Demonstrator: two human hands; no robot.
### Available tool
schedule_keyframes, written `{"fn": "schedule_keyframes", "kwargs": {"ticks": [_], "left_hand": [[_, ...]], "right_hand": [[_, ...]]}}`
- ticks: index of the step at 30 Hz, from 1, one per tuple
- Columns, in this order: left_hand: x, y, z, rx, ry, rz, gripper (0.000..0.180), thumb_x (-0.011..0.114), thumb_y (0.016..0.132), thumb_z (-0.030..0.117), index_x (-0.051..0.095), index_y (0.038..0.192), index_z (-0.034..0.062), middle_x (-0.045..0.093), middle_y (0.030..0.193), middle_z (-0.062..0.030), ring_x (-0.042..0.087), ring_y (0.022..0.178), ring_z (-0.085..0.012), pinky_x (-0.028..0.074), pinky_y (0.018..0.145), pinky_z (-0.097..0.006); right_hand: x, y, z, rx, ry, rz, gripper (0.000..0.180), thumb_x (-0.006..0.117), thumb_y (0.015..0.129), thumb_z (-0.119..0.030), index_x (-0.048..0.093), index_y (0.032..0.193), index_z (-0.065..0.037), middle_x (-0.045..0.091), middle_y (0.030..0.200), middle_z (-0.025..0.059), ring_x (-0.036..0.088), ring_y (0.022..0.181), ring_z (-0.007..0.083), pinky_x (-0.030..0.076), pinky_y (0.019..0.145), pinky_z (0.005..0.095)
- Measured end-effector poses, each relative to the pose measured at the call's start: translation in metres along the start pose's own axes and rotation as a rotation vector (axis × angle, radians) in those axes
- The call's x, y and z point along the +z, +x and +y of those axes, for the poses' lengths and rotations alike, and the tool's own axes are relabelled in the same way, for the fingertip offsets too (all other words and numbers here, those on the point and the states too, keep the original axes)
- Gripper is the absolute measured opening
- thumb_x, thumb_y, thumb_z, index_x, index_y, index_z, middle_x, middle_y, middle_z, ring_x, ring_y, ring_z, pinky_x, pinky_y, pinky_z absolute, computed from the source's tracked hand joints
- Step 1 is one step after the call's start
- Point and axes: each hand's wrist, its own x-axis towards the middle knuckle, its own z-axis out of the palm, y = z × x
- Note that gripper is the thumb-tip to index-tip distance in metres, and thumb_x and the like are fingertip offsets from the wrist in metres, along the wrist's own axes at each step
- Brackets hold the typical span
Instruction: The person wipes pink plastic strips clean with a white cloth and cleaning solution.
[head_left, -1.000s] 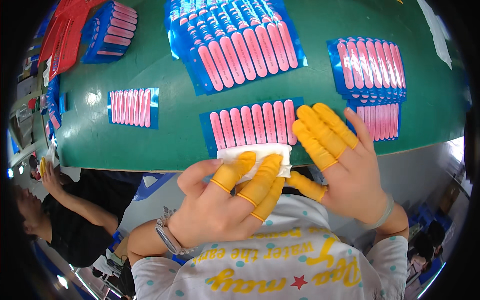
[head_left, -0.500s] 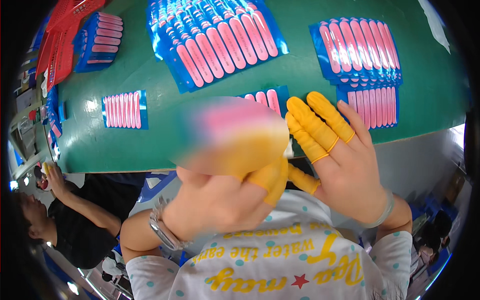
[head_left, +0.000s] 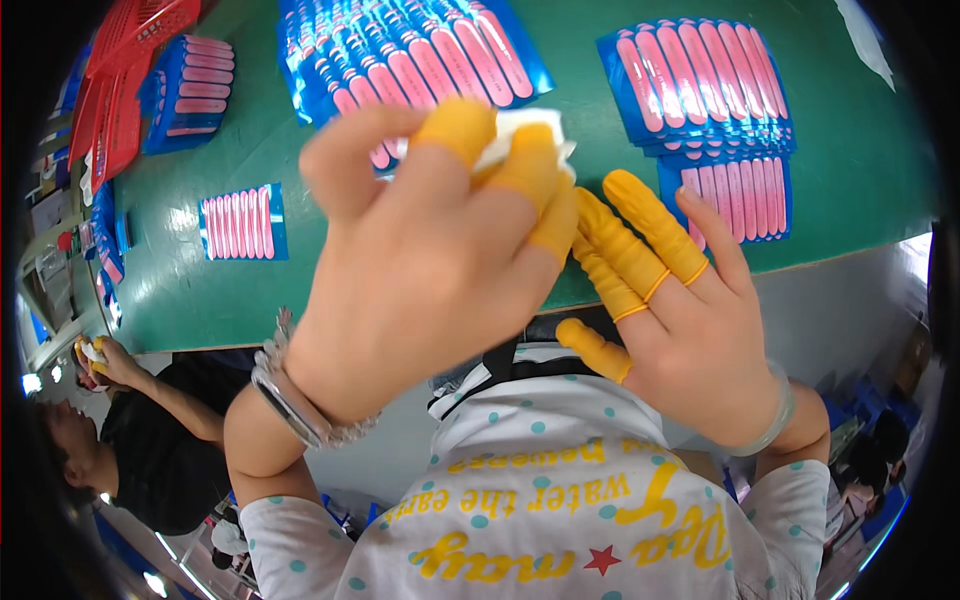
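Observation:
My left hand (head_left: 400,270), wearing yellow finger cots and a bracelet and watch band at the wrist, is closed on a crumpled white cloth or tissue (head_left: 520,130) above the green table. Whatever lies under that hand is hidden. My right hand (head_left: 690,320) rests at the table's near edge with its fingers stretched out, several in yellow cots. Its fingertips lie beside a blue sheet of pink rounded strips (head_left: 765,200). Beyond my left hand is a large overlapping pile of such sheets (head_left: 440,65).
Another stack of pink-strip sheets (head_left: 700,80) lies at the far right, and a small sheet (head_left: 240,222) at the left. A red plastic basket (head_left: 120,100) stands at the far left beside a blue pack of strips (head_left: 200,90). A person in black (head_left: 160,450) works at the left.
My left hand has moved up and away from me over the table, and the white cloth now shows in its fingers. A small pink-strip sheet beyond it is now covered. My right hand has hardly moved.

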Motion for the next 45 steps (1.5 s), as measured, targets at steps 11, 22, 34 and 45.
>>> {"fn": "schedule_keyframes", "kwargs": {"ticks": [11, 22, 34, 45], "left_hand": [[-0.027, -0.064, 0.03, -0.078, -0.328, -0.072, 0.029, 0.072, 0.065, 0.019, 0.076, 0.093, 0.021, 0.072, 0.115, 0.0027, 0.064, 0.099, -0.0255, 0.035, 0.087, -0.045], [-0.023, -0.118, 0.022, -0.65, -0.508, 0.471, 0.014, 0.069, 0.077, -0.001, 0.074, 0.089, 0.0047, 0.072, 0.1, -0.0115, 0.066, 0.089, -0.0314, 0.051, 0.084, -0.04], [-0.02, -0.1, 0.025, -0.657, -0.562, 0.466, 0.013, 0.068, 0.079, 0.0, 0.074, 0.089, 0.0049, 0.072, 0.099, -0.0111, 0.066, 0.091, -0.0311, 0.049, 0.085, -0.04], [-0.015, -0.102, 0.021, -0.702, -0.503, 0.452, 0.029, 0.066, 0.072, -0.005, 0.077, 0.096, 0.0067, 0.073, 0.104, -0.0088, 0.065, 0.093, -0.0281, 0.041, 0.091, -0.039]], "right_hand": [[-0.011, 0.004, 0.008, 0.016, 0.075, -0.104, 0.062, 0.08, 0.074, -0.025, 0.064, 0.13, -0.005, 0.06, 0.14, 0.0093, 0.052, 0.135, 0.0288, 0.032, 0.113, 0.0513], [0.0, -0.01, 0.002, -0.258, -0.062, -0.004, 0.039, 0.065, 0.079, -0.022, 0.073, 0.117, -0.018, 0.064, 0.124, 0.0007, 0.054, 0.108, 0.0182, 0.041, 0.077, 0.0321], [-0.069, 0.004, 0.082, 0.135, -0.121, 0.315, 0.041, 0.066, 0.076, 0.013, 0.075, 0.11, -0.007, 0.067, 0.121, 0.0123, 0.065, 0.111, 0.0331, 0.054, 0.093, 0.0371], [-0.029, 0.052, 0.017, -0.004, -0.081, 0.133, 0.041, 0.07, 0.087, -0.026, 0.069, 0.126, -0.011, 0.052, 0.147, 0.0116, 0.042, 0.138, 0.0395, 0.033, 0.113, 0.0492]]}}
